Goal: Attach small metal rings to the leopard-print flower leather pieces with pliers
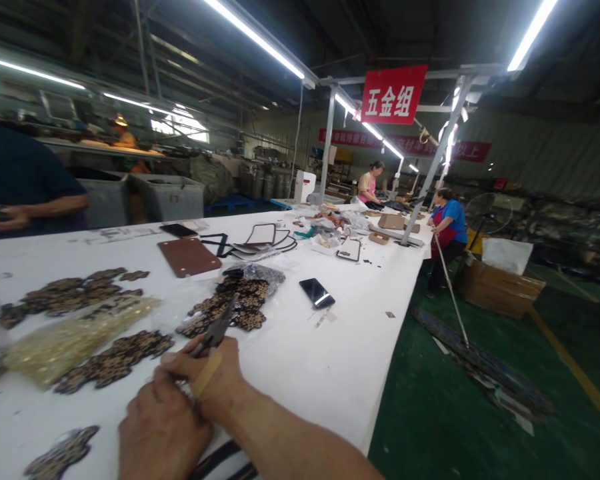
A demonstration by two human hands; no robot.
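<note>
Our left hand (163, 430), nearer than the phone (317, 293): bent against our right hand (217, 380); grip hidden, we cannot tell. Our right: clenched round a dark, pointed metal tool (221, 327), near-left of the phone. Leopard-print pieces (247, 300): left of it. Brown panel (190, 257): beyond, leftward.

White table (350, 347) with phone (317, 293), patterned pieces (113, 360)
</note>
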